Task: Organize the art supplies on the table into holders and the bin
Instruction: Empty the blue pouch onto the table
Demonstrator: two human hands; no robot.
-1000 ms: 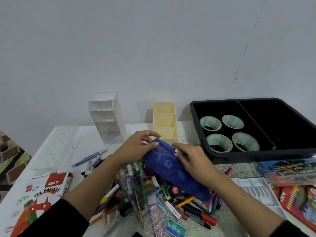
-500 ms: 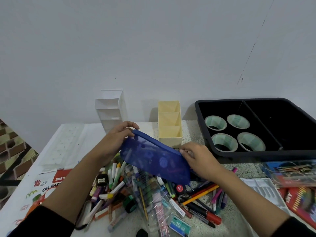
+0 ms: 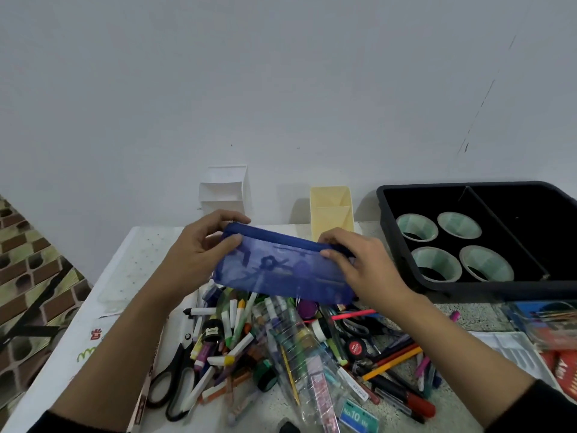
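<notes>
Worktop (image 3: 480,320), pale and speckled. Black bin (image 3: 499,290) at far right. Yellow holder (image 3: 332,210) just left of the bin; white holder (image 3: 224,189) farther left. Heap of pens and markers (image 3: 237,348) front-left of the bin, scissors (image 3: 175,379) at the heap's left edge. White palette (image 3: 512,348) in front of the bin.

The left forearm (image 3: 125,345) comes in from the lower left and the right forearm (image 3: 452,339) from the lower right, both bare beyond dark sleeves (image 3: 537,407), converging toward the middle. The left hand (image 3: 199,254) pinches the left end of a blue mesh pouch (image 3: 281,270), thumb in front, fingers curled over its top edge. The right hand (image 3: 359,264) pinches the right end, thumb pointing left, knuckles up.
</notes>
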